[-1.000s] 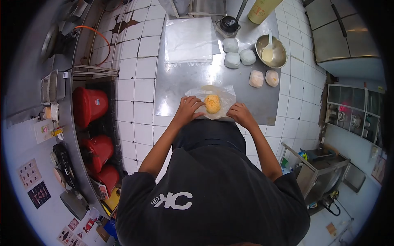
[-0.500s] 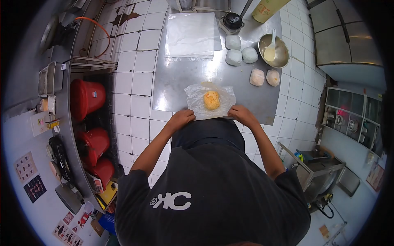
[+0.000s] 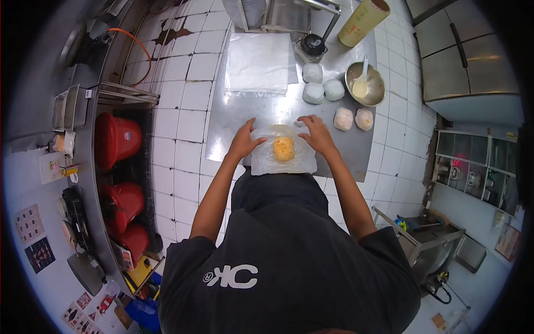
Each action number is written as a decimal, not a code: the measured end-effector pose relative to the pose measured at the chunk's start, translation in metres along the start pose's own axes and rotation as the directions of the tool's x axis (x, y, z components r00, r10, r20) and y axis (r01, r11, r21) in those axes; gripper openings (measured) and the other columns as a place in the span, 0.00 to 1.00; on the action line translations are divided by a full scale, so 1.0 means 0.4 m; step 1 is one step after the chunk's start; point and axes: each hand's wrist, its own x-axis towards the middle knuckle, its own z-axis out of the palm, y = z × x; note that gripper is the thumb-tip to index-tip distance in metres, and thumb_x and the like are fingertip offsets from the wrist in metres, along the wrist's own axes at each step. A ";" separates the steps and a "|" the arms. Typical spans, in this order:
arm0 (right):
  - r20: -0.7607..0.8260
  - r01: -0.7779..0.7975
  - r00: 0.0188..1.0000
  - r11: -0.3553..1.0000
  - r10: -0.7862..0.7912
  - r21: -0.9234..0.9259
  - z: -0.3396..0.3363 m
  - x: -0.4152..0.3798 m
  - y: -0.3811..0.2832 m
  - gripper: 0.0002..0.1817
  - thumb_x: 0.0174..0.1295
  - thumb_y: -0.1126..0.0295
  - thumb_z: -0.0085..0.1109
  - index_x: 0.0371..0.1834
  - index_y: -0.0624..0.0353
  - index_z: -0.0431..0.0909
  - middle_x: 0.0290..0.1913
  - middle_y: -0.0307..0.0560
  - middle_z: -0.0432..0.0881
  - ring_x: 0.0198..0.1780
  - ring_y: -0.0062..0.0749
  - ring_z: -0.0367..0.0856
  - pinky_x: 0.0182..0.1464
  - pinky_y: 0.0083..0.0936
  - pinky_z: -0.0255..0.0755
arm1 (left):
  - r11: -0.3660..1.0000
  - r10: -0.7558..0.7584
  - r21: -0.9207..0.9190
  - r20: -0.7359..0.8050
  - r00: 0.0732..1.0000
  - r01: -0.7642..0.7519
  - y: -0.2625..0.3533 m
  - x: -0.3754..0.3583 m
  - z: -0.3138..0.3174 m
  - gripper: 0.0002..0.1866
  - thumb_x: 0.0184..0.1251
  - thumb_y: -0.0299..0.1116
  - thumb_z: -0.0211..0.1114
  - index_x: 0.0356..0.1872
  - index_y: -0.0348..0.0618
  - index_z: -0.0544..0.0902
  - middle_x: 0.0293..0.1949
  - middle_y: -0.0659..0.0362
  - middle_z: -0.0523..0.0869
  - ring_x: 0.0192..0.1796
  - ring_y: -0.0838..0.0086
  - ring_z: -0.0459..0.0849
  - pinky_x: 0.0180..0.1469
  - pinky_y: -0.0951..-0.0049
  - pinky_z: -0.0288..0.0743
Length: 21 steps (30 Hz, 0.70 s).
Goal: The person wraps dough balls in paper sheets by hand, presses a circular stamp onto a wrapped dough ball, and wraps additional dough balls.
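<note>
An orange-yellow mound of food (image 3: 283,149) rests on a crinkled translucent wrapper (image 3: 267,166) at the table's near edge. To the left of the mound, my left hand (image 3: 245,140) has its fingers apart, the thumb over the wrapper's left side. My right hand (image 3: 318,135) hovers at the wrapper's upper right corner, fingers spread and curving inward. Neither hand holds anything.
Farther back on the steel table (image 3: 228,119) lies a stack of clear sheets (image 3: 258,67). Several wrapped balls (image 3: 313,93) sit right of it, two pinkish ones (image 3: 343,119) nearer. A metal bowl (image 3: 377,92) holds a white spoon (image 3: 361,83); a greenish cylinder (image 3: 360,25) stands behind.
Both hands have let go of the wrapper's near corners and moved forward to its far sides, fingers opening. The wrapper's near edge now lies closer to my body.
</note>
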 end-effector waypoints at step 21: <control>0.126 -0.280 0.943 0.939 0.308 -0.201 0.133 0.651 0.413 0.39 0.57 0.46 0.76 0.72 0.40 0.73 0.61 0.70 0.78 0.63 0.71 0.77 0.64 0.54 0.75 | 0.998 0.053 -0.025 0.066 0.996 -0.051 0.064 -0.205 -0.066 0.17 0.70 0.28 0.69 0.58 0.45 0.85 0.59 0.51 0.82 0.65 0.54 0.78 0.68 0.57 0.71</control>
